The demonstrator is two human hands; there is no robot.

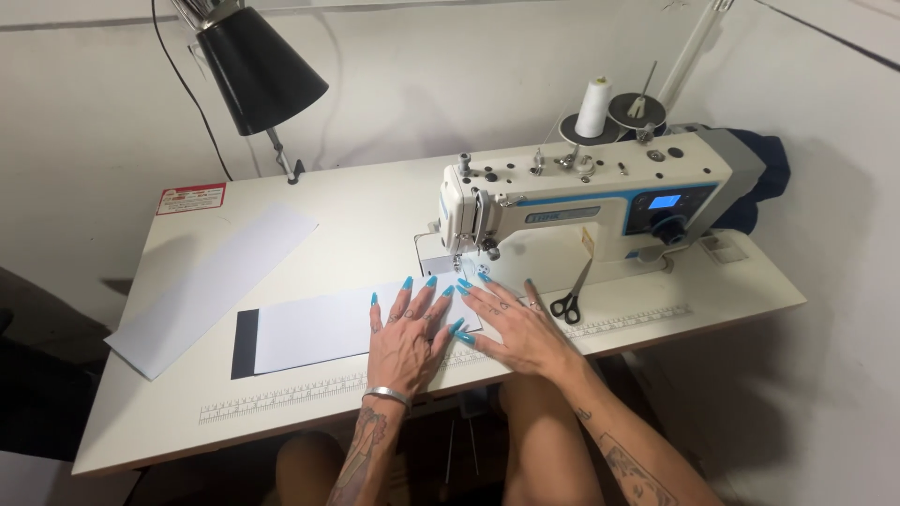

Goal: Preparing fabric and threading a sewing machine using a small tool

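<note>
- My left hand (405, 330) lies flat, fingers spread, palm down on the white fabric panel (328, 326); it grips nothing.
- My right hand (518, 328) is likewise flat and unclenched, pressing the panel's right end, just beside the left hand.
- The white fabric panel lies on the table (281, 412), its right end under the sewing machine (581, 201) head by the needle; a dark strip (245, 344) borders its left end.
- Scissors (570, 300) rest just right of my right hand, untouched.
- A second white strip (208, 286) lies diagonally, well apart at left.
- A black lamp (258, 66) hangs above the table; a white thread cone (593, 108) stands behind the machine.
</note>
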